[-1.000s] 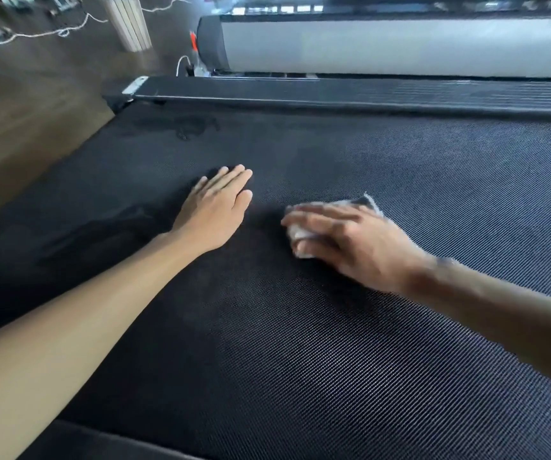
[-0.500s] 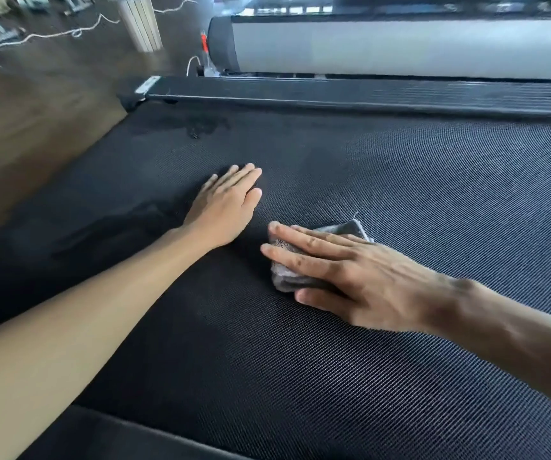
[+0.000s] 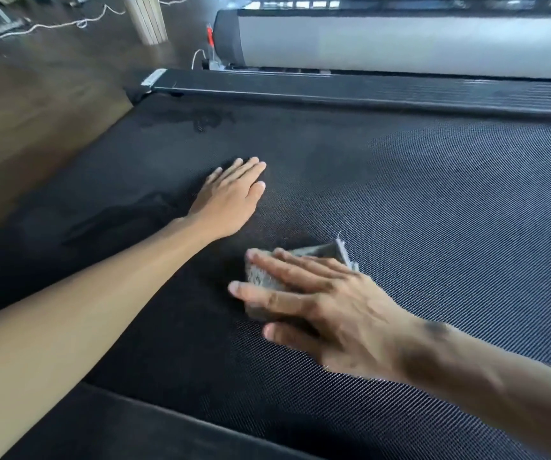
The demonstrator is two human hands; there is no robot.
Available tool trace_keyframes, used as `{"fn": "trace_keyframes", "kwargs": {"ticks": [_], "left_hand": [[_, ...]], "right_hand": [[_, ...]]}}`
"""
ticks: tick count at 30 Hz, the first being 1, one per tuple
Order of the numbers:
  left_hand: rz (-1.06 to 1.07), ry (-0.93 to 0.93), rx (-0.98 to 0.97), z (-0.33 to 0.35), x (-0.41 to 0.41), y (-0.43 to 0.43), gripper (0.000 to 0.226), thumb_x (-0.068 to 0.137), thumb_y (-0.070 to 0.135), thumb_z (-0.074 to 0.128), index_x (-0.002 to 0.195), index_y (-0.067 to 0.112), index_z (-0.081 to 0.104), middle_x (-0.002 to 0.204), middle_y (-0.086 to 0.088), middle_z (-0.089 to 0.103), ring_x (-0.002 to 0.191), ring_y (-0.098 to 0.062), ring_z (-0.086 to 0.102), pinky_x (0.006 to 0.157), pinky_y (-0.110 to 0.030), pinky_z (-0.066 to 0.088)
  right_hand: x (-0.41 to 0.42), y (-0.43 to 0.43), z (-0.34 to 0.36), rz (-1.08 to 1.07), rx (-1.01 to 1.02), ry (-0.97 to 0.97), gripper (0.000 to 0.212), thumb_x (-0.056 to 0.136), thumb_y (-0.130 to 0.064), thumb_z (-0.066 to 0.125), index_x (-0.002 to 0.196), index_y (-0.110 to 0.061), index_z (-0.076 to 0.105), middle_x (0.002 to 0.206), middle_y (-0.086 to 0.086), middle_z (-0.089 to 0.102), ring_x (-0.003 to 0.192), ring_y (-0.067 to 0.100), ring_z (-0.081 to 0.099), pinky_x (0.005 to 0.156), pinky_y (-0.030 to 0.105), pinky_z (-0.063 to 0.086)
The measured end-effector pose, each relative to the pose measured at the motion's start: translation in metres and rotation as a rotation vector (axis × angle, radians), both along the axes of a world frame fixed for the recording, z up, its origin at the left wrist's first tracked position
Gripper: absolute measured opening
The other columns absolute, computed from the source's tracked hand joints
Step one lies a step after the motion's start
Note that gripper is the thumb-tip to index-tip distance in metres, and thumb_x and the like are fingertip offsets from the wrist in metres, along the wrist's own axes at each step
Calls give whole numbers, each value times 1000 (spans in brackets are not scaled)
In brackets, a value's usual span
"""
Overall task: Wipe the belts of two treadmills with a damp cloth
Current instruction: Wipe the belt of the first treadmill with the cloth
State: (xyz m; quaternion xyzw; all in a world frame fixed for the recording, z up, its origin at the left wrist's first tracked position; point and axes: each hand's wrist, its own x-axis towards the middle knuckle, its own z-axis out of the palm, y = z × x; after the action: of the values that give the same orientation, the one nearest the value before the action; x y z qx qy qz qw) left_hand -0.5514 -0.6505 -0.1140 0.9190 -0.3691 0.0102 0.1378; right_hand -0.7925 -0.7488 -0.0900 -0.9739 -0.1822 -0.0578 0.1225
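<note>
On 1 belt [image 3: 433, 200], 2 flat hands, right hand [image 3: 330, 310] pressing 1 cloth [image 3: 264, 277].

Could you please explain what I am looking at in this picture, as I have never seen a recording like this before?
There is no robot here. A person wears a camera on the head, so the view looks forward and down along their own arms. The dark woven surface is a treadmill belt, bordered at the far side by a black side rail. The left hand lies flat on the belt with straight fingers and holds nothing. The right hand presses a folded grey cloth onto the belt with spread fingers; it pushes the cloth rather than gripping it. A darker patch near the rail looks damp. The grey machine behind may be a second treadmill, though I cannot tell.
</note>
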Motion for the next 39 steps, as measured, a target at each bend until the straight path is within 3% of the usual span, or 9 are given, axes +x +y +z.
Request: {"fn": "trace_keyframes", "kwargs": {"ticks": [5,9,12,18,21,28,31,34,39], "left_hand": [[3,19,20,0,0,-1,49,102,38,23,151,31,24,159,14,14,147,-7,8,120,-34,4],[-2,36,39,2,-3,0,49,103,37,23,152,29,22,159,13,13,147,-9,7,120,-35,4],[-13,33,52,4,-2,1,49,103,37,24,152,28,22,159,11,13,147,-10,8,119,-36,4],[-14,7,39,3,-4,1,49,103,37,23,152,28,23,159,11,14,147,-10,9,119,-36,4],[-17,-1,33,3,-4,0,49,103,37,23,152,28,23,159,11,15,147,-11,10,119,-36,5],[-13,2,42,2,-1,0,49,103,37,24,152,28,23,159,11,14,147,-11,9,120,-37,5],[-3,-6,25,1,-1,-1,49,103,36,25,151,28,24,159,11,15,147,-10,10,120,-37,6],[-4,-17,28,2,-1,-2,49,103,36,25,151,28,24,159,11,16,147,-11,11,120,-37,6],[-9,2,49,5,-7,-2,49,103,36,23,151,26,23,160,10,14,147,-12,9,120,-38,5]], "right_hand": [[7,-19,-6,125,-12,-47,47,101,-53,34,147,-48,28,160,-11,21,145,11,28,118,36,24],[69,-70,-10,-289,8,-74,51,95,-61,29,145,-51,30,158,-10,28,142,21,35,115,41,28],[80,-65,-8,-426,40,-105,45,99,-45,45,144,-44,40,154,-4,38,134,24,45,110,39,36],[-36,23,-8,69,41,-69,44,103,-45,36,147,-45,32,158,-7,27,143,13,32,118,32,26],[-21,-2,-3,146,26,-43,45,103,-46,35,148,-45,30,157,-13,28,142,8,32,118,31,27],[75,-64,-5,-495,38,-97,44,100,-43,43,143,-47,38,152,-14,38,137,15,40,106,37,34],[43,-24,-7,-332,39,-152,40,100,-41,45,140,-43,46,149,-9,44,132,16,47,103,34,38],[1,7,-9,-126,58,-119,42,102,-45,37,143,-41,42,152,-8,40,136,13,42,114,29,31],[-13,3,-1,-95,43,0,45,102,-50,30,147,-48,27,157,-15,27,141,9,35,112,37,34]]}}
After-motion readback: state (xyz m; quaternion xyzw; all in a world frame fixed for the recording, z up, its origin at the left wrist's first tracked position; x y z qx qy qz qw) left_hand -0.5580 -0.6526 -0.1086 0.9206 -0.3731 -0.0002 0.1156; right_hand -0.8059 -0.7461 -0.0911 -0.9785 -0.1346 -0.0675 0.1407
